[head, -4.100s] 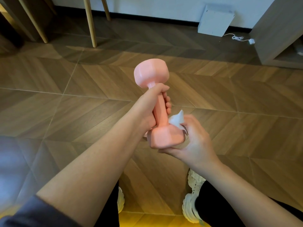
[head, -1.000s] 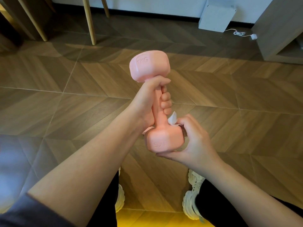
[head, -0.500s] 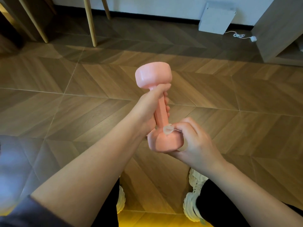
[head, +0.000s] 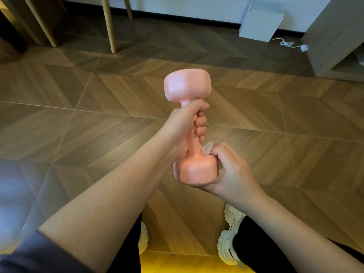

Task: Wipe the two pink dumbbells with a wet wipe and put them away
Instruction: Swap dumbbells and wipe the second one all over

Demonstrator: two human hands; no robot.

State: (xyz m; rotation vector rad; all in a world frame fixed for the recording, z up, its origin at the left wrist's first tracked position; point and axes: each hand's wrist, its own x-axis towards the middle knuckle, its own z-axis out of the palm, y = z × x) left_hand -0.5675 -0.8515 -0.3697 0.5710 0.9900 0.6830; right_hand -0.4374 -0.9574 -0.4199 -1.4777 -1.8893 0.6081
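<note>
One pink dumbbell (head: 188, 86) stands nearly upright in the air in front of me. My left hand (head: 185, 127) is wrapped around its handle. My right hand (head: 229, 168) cups the lower head from the right and presses a white wet wipe (head: 207, 149) against it; only a small corner of the wipe shows above my fingers. The second pink dumbbell is out of view.
Below is a wood-pattern floor (head: 78, 123). Wooden chair legs (head: 108, 24) stand at the back left. A white box (head: 260, 21) with a cable leans on the far wall, and a wooden cabinet (head: 334, 34) is at the back right. My white shoes (head: 232, 239) are underneath.
The dumbbell has turned in my left hand, and my right hand with the wipe has shifted around the lower head, so less of the wipe shows.
</note>
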